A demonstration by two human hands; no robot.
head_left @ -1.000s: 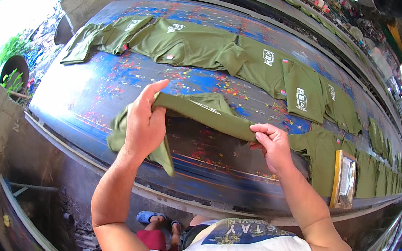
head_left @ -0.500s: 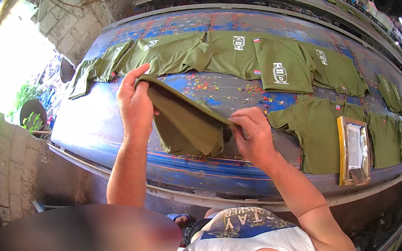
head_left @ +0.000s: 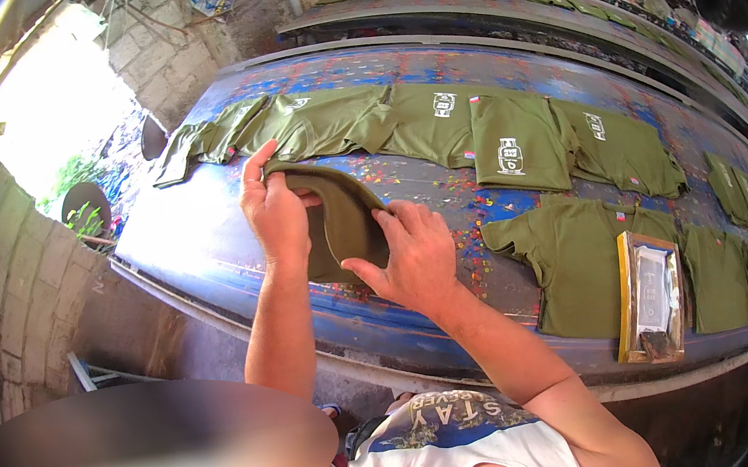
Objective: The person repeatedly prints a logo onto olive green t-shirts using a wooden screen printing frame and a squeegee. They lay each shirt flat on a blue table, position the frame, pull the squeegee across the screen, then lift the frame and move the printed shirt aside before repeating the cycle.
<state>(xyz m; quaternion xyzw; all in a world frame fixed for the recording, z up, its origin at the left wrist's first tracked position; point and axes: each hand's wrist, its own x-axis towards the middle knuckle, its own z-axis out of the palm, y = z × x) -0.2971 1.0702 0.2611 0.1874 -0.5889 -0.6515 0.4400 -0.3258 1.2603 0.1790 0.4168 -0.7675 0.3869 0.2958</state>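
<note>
A folded olive-green T-shirt point(head_left: 343, 202) is up off the table between my two hands, bent over so that its layers bow apart. My left hand point(head_left: 276, 215) pinches its upper left corner, with the index finger pointing up and other fingers behind the cloth. On the other side, my right hand point(head_left: 413, 255) grips the right edge, its thumb stretched toward the lower front of the cloth. Part of the right fingers is hidden by the hand itself. Below the shirt lies the paint-spotted long table point(head_left: 206, 220).
Olive shirts with white prints, such as a folded shirt point(head_left: 520, 138), lie along the table's far side. A plain shirt point(head_left: 573, 275) lies to the right, with a yellow-edged printing frame point(head_left: 650, 294) on it. Another long table point(head_left: 387, 24) stands beyond. A block wall point(head_left: 12, 293) rises at left.
My right hand has moved left and turned, bringing its side of the shirt closer to my left hand. The shirt now bows into a curve. The whole view has shifted slightly.
</note>
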